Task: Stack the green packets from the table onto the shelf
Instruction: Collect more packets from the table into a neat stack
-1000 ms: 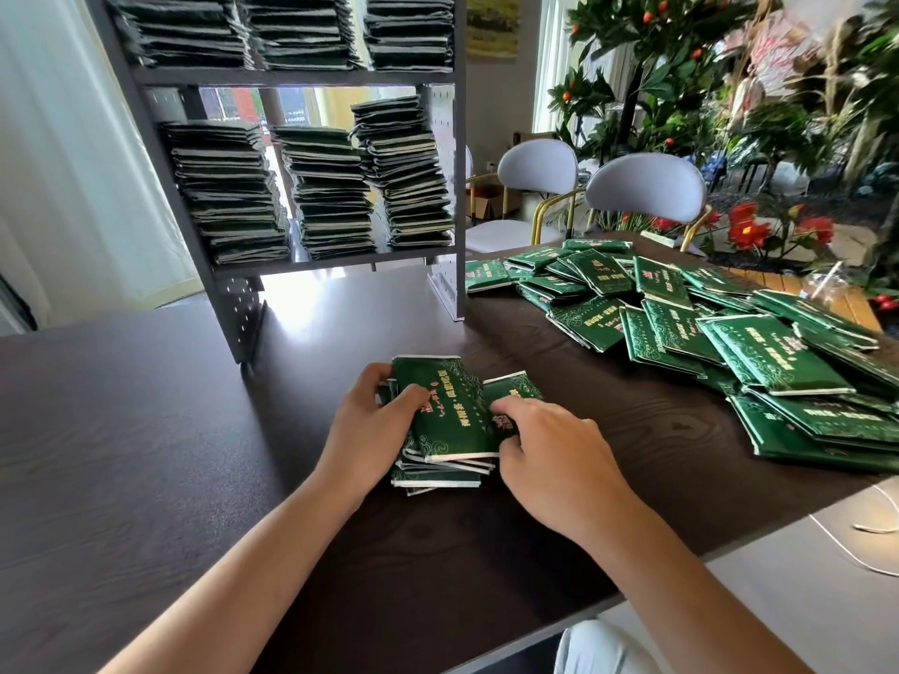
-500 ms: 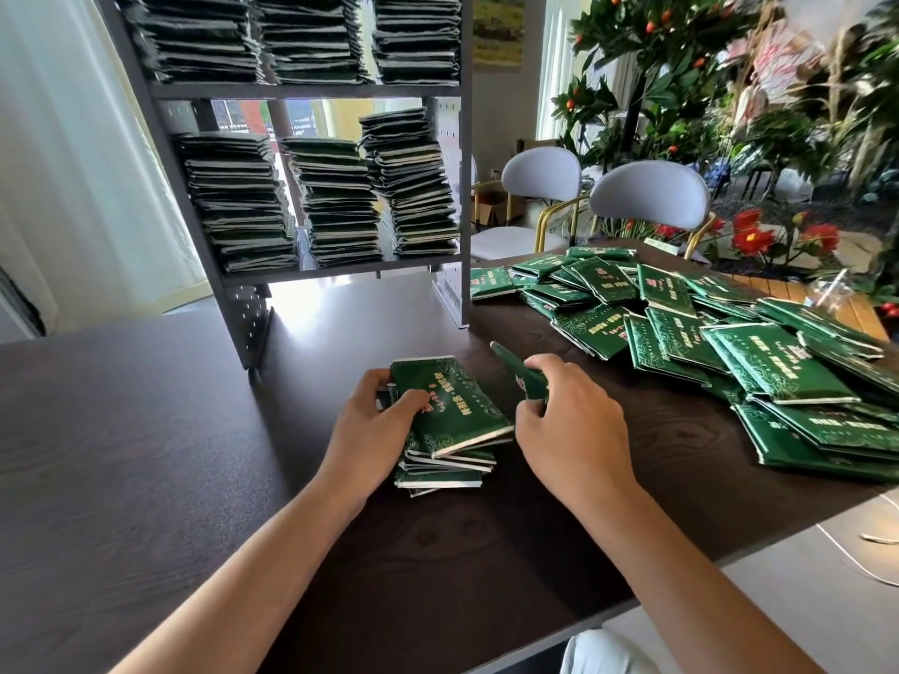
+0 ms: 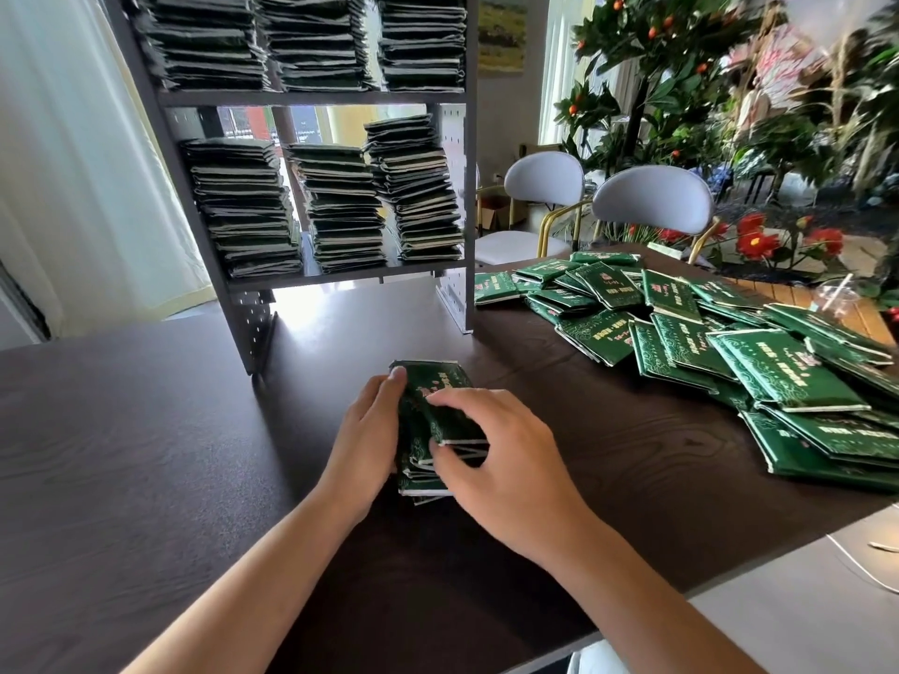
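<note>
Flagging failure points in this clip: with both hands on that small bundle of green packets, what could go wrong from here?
1. The bundle looks uneven, its edges fanned out under the right hand; packets may slip from the grip of the left hand when lifted.
2. The right-hand stack on the lower shelf already leans and sits near the board above; adding packets could topple it.

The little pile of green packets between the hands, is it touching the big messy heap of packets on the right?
Apart. The head view shows bare dark table between the little pile, held by both hands, and the big heap.
</note>
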Tool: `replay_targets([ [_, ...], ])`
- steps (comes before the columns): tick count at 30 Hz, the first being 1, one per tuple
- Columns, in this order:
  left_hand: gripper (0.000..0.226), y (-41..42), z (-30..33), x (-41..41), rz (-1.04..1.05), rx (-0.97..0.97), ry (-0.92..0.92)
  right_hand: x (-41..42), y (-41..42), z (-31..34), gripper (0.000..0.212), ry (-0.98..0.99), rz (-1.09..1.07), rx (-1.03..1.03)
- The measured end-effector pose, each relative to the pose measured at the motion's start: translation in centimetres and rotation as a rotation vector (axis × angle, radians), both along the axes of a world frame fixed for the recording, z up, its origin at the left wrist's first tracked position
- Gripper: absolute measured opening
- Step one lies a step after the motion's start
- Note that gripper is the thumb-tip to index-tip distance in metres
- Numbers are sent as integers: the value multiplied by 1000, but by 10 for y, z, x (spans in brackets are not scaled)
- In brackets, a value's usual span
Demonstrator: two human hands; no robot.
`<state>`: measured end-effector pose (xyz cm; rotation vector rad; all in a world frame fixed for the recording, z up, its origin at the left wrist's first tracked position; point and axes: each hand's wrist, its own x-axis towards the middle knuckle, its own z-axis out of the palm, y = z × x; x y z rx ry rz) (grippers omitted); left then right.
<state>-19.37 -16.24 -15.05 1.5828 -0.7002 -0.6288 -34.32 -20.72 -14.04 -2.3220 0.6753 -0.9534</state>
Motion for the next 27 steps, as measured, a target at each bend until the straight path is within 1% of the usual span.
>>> replay_targets([
  [1,36,0,1,0,-11,-2,24,0,0,0,43,8,19,21],
  [3,31,1,2,0,-28,-22,50,-2,-1,1,40,-5,56,133],
  [5,21,0,2,0,-19,-32,34,-3,-6,2,29,-114,93,324],
  [6,21,-1,1,0,-14,-29,37,-3,-9,2,24,-184,80,401],
  [8,25,-1,1,-1,-2,-34,67,-3,-16,3,27,-257,-11,510],
  [10,28,-2,1,0,12,-47,88,-2,-21,5,30,-205,-74,610],
  [13,26,1,6,-3,24,-142,9,2,-26,7,35,-175,-11,774],
  [15,30,4,6,-5,8,-205,-93,2,-30,9,41,-180,32,795],
  [16,36,5,7,-6,-9,-226,-145,2,-32,10,48,-181,52,789],
  [19,61,9,5,-7,-80,-292,-219,1,-39,9,75,-221,68,779],
  [20,70,9,4,-6,-105,-311,-232,0,-41,7,80,-248,64,771],
  [23,91,11,3,-10,-207,-344,-240,1,-39,0,82,-297,96,688],
  [25,97,11,1,-11,-273,-338,-200,2,-35,-4,83,-292,121,612],
  [27,100,12,0,-11,-311,-310,-203,3,-32,-4,85,-270,129,564],
])
